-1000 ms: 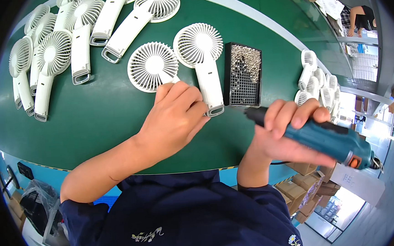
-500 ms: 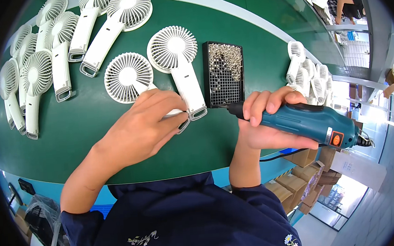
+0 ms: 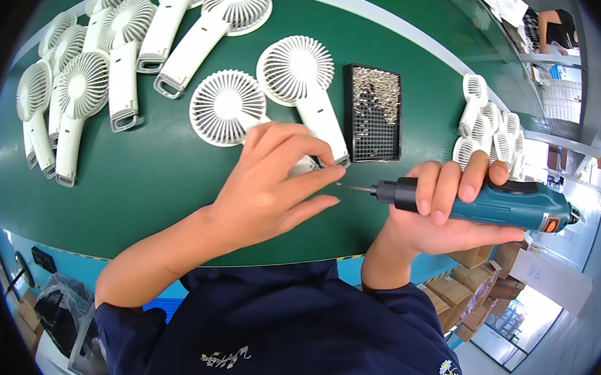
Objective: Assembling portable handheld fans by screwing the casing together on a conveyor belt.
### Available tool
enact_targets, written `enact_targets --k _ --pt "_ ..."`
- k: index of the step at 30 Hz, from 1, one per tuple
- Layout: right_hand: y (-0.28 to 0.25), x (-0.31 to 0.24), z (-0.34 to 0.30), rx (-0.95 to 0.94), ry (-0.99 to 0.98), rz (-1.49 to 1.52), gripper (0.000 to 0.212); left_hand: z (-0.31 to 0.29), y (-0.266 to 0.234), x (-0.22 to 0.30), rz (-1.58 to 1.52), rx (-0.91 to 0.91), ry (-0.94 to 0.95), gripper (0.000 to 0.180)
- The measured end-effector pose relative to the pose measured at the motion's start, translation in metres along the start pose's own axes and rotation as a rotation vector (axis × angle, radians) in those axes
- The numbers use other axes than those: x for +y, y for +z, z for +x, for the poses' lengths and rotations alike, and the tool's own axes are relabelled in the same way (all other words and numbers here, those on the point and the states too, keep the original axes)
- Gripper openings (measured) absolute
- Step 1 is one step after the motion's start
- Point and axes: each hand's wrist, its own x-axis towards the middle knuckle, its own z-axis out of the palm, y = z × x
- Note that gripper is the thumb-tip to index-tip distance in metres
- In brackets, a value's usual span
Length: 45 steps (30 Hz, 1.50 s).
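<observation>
My right hand (image 3: 432, 223) is wrapped around a teal electric screwdriver (image 3: 493, 205). Its thin bit points left, with what looks like a tiny screw (image 3: 339, 184) at the tip. Just left of that tip is my left hand (image 3: 265, 183), its fingers apart and seemingly holding nothing. The hand covers much of the handle of a white handheld fan (image 3: 229, 107) lying on the table. Beside it lies a second white fan (image 3: 321, 120), its handle end close to my left fingertips. A black tray (image 3: 353, 138) of small silvery screws (image 3: 381, 88) sits right of this fan.
Several white fans (image 3: 84, 84) lie in a group at the left and far left of the green table (image 3: 176, 196). More fans (image 3: 481, 122) are heaped at the right edge. Cardboard boxes (image 3: 454, 292) stand below the table at right. Another person's arm (image 3: 548, 27) shows far right.
The screwdriver has come away from the screw tray, nearer to me, beside my left hand. My left fingers have spread from the fan handle. The whole view has shifted, moving the table things rightward.
</observation>
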Motion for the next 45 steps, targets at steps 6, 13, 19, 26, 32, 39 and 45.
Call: enact_targets --k 6,13,19,26,32,39,45 --pt "-0.008 0.005 -0.003 -0.032 0.077 0.108 0.087 -0.008 0.005 -0.006 -0.041 0.051 0.013 0.025" --pt "0.001 0.009 -0.004 -0.002 0.136 0.127 0.089 -0.009 0.005 -0.006 -0.038 0.025 0.056 0.026" --pt "0.008 0.012 -0.002 -0.022 0.193 0.059 0.087 -0.008 0.002 -0.005 -0.031 -0.046 0.057 0.025" --pt "0.025 0.016 -0.01 -0.147 0.107 -0.047 0.092 -0.008 -0.005 -0.007 -0.004 -0.064 0.045 0.024" --pt "0.044 0.021 -0.02 -0.188 0.127 -0.24 0.024 -0.009 -0.016 -0.01 0.026 -0.142 -0.024 0.027" --pt "0.031 0.029 -0.013 -0.308 0.08 -0.146 0.086 -0.01 -0.015 -0.012 0.019 -0.136 -0.032 0.027" --pt "0.034 0.038 -0.018 -0.222 0.033 -0.142 0.09 -0.009 -0.016 -0.013 0.012 -0.15 -0.04 0.029"
